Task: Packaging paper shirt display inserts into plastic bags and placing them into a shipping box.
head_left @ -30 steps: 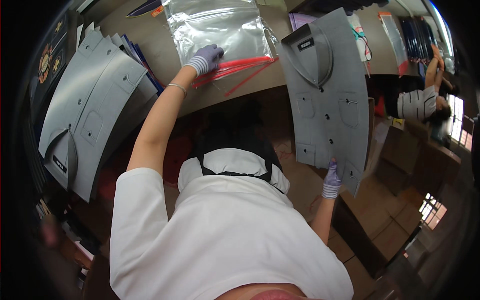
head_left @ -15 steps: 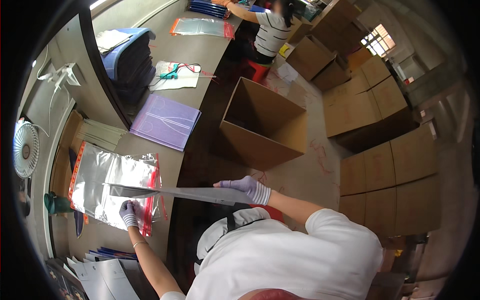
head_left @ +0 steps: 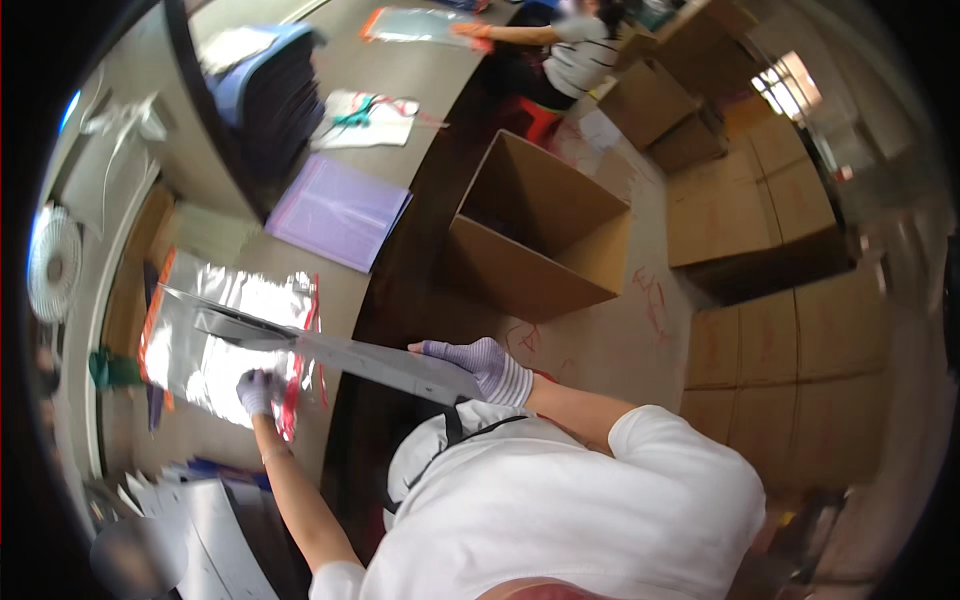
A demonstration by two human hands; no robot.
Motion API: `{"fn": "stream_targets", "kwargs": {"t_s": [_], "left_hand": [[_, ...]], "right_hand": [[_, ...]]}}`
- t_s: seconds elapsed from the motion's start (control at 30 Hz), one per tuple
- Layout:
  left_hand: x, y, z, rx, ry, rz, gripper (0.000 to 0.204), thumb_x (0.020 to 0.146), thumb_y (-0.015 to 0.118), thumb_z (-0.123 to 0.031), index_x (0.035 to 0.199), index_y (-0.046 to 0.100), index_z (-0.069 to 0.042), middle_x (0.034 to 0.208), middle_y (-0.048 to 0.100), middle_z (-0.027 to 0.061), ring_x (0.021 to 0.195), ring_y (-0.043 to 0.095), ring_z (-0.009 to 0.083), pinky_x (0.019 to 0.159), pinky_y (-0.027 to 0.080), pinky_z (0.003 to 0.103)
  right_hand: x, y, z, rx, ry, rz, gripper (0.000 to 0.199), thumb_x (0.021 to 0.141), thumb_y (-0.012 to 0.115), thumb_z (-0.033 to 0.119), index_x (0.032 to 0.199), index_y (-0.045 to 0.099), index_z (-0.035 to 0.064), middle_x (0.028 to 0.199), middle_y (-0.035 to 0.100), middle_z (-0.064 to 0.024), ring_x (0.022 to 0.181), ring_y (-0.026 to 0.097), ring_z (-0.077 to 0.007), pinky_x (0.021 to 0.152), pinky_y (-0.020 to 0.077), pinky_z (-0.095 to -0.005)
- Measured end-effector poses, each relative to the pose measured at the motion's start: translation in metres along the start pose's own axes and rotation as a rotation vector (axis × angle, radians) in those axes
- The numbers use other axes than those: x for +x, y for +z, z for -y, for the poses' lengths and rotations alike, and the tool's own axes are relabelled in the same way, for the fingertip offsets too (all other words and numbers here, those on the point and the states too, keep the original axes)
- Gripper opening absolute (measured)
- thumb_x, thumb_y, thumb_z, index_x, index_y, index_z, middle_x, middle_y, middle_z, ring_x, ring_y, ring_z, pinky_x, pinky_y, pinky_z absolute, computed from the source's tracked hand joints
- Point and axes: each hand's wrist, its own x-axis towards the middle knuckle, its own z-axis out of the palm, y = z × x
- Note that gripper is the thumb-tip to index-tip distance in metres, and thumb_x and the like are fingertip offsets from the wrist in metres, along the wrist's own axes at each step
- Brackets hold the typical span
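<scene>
Right hand [head_left: 482, 366] grips folded grey shirt [head_left: 375, 366], flat, tilted nearly edge-on; front mostly hidden. Left hand [head_left: 257, 392] at glossy, red-edged clear bags [head_left: 185, 358]; blurred, grip indeterminate. Shirt's far end overlaps bags; inside or above, cannot tell.

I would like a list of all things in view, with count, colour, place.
Table: 1, grey, left half
Plastic bags: stack, uncounted, clear with red edging, on table
Folded garment: 1, grey, one end over plastic bags
Folded item: 1 or more, purple, beyond plastic bags
Cloth: 1, white, farther along table
Scissors-like tool: 1, teal, on cloth
Garment pile: 1, blue and dark, beside cloth
Farther bags: uncounted, clear, upper table
Fan: 1, white, far left
Container: 1, green, left of plastic bags
Garments: several, grey, lower left
Open box: 1, brown, centre
Cartons: several, brown, right
Co-worker: 1, white striped top, upper middle
Left hand: 1, purple glove, over plastic bags
Right hand: 1, purple glove, holding folded garment
</scene>
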Motion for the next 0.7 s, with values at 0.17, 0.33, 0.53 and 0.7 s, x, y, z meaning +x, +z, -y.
{"fn": "stream_targets", "kwargs": {"t_s": [0.17, 0.33, 0.53, 0.7], "left_hand": [[-0.010, 0.008, -0.050, 0.104, -0.201, -0.020, 0.028, 0.075, 0.051, -0.027, 0.075, 0.066, -0.004, 0.069, 0.064, 0.0142, 0.062, 0.061, 0.0253, 0.059, 0.046, 0.037], [0.007, -0.057, -0.100, -0.540, 0.010, -0.460, 0.024, 0.072, 0.065, -0.022, 0.081, 0.066, 0.000, 0.071, 0.064, 0.0108, 0.063, 0.059, 0.0166, 0.063, 0.046, 0.029], [-0.013, -0.082, -0.132, -0.398, 0.034, -0.388, 0.024, 0.072, 0.065, -0.022, 0.085, 0.066, -0.002, 0.077, 0.066, 0.0098, 0.068, 0.062, 0.0152, 0.067, 0.048, 0.027], [-0.039, -0.071, -0.141, -0.301, 0.058, -0.292, 0.021, 0.070, 0.065, -0.023, 0.083, 0.066, -0.005, 0.076, 0.066, 0.0103, 0.069, 0.063, 0.0174, 0.069, 0.049, 0.027]], "right_hand": [[-0.012, 0.038, -0.045, -0.120, -0.008, -0.019, 0.037, 0.078, 0.057, 0.006, 0.115, 0.054, 0.0067, 0.104, 0.062, -0.0061, 0.080, 0.064, -0.0191, 0.063, 0.0518, -0.0257], [-0.021, 0.031, -0.009, -0.156, 0.177, -0.108, 0.023, 0.086, 0.055, 0.015, 0.107, 0.058, 0.0078, 0.073, 0.061, -0.0168, 0.054, 0.056, -0.0277, 0.053, 0.0459, -0.0304], [-0.006, -0.034, -0.057, 0.303, 0.377, -0.214, 0.035, 0.078, 0.061, 0.010, 0.109, 0.052, -0.0042, 0.104, 0.057, -0.0106, 0.095, 0.053, -0.0204, 0.088, 0.0402, -0.0327], [-0.003, -0.106, -0.074, 0.651, 0.572, -0.081, 0.035, 0.072, 0.059, 0.011, 0.103, 0.054, -0.0051, 0.089, 0.061, -0.0115, 0.075, 0.059, -0.0205, 0.073, 0.0480, -0.0290]]}}
